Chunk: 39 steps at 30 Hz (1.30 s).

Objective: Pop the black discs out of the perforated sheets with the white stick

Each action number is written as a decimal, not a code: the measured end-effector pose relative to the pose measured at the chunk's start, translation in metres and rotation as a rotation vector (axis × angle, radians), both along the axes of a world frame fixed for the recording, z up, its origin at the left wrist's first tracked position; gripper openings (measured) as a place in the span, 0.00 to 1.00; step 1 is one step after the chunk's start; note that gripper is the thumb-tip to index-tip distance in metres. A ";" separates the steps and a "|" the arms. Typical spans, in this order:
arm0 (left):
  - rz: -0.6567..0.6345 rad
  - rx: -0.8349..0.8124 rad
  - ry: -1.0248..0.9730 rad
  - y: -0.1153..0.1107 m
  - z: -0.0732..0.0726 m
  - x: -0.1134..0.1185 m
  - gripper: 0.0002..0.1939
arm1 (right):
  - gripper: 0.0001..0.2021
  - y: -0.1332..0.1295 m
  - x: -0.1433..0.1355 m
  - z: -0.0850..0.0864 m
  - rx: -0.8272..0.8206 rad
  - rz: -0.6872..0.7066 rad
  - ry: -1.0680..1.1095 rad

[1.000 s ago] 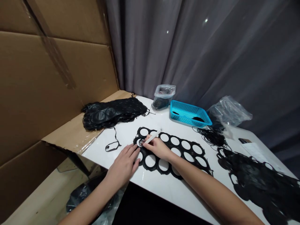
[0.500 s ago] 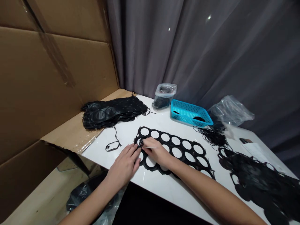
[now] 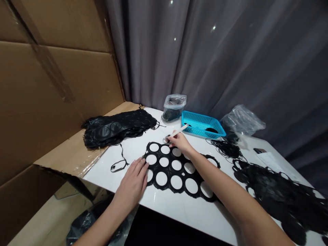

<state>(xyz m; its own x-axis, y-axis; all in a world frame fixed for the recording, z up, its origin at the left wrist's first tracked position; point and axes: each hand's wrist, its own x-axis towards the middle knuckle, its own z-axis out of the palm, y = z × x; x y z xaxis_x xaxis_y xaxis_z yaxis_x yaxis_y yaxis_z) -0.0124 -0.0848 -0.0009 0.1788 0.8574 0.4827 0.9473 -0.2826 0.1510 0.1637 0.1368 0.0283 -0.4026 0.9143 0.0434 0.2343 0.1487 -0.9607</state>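
A grey curtain hangs beyond the black sheet, and a tall cardboard panel stands to the sheet's left. The white desk under the sheet looks smooth and glossy, so the sheet could slide if tugged. A loose black heap lies right of the sheet; a black stack lies beyond it to the left. The sheet itself lies flat, pierced by rows of round holes and partly hidden beneath the right forearm. It looks thin, rubbery and light; I would expect it to sag if lifted by one corner, and its narrow rims to stretch or tear. The wider patches where the rims meet seem the better hold, taken on two sides at once. A blue basket sits beyond the sheet, apart from it. The left hand rests on the sheet's left edge, fingers nearly flat and pinching nothing that shows. The right hand is at the sheet's far edge, fingers clamped on a slim white stick. Small dark pieces at its lower end are too blurred to name.
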 end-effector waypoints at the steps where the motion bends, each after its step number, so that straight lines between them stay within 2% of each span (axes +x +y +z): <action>1: -0.018 0.006 -0.007 0.001 0.001 0.005 0.18 | 0.13 -0.011 0.003 -0.004 -0.062 0.061 0.038; 4: -0.096 -0.018 -0.001 0.003 0.000 0.023 0.20 | 0.16 -0.045 0.013 -0.012 -0.250 0.239 0.154; 7: -0.100 -0.047 0.045 0.005 -0.005 0.036 0.21 | 0.13 -0.067 0.023 -0.011 -0.254 0.371 0.111; 10: -0.089 -0.068 0.068 0.006 -0.012 0.037 0.21 | 0.10 -0.080 0.031 -0.007 -0.064 0.448 -0.024; 13: -0.094 -0.079 0.070 0.006 -0.015 0.034 0.21 | 0.09 -0.088 0.033 -0.007 0.131 0.443 -0.100; 24: -0.091 -0.086 0.091 0.007 -0.013 0.034 0.22 | 0.09 -0.093 0.031 -0.016 0.324 0.415 -0.149; 28: -0.101 -0.072 0.091 0.007 -0.014 0.034 0.22 | 0.07 -0.107 0.030 -0.021 0.592 0.467 -0.299; 30: -0.107 -0.067 0.081 0.008 -0.016 0.034 0.22 | 0.07 -0.103 0.029 -0.022 0.723 0.481 -0.389; 31: -0.106 -0.065 0.075 0.008 -0.017 0.034 0.22 | 0.07 -0.094 0.029 -0.020 0.754 0.446 -0.420; 33: -0.095 -0.060 0.064 0.008 -0.019 0.034 0.22 | 0.08 -0.066 0.031 -0.014 0.716 0.263 -0.426; 36: -0.087 -0.051 0.052 0.008 -0.021 0.032 0.21 | 0.09 -0.011 0.044 0.001 0.425 -0.153 -0.245; 39: -0.091 -0.050 0.049 0.009 -0.017 0.032 0.21 | 0.10 0.019 0.059 0.007 0.297 -0.210 -0.193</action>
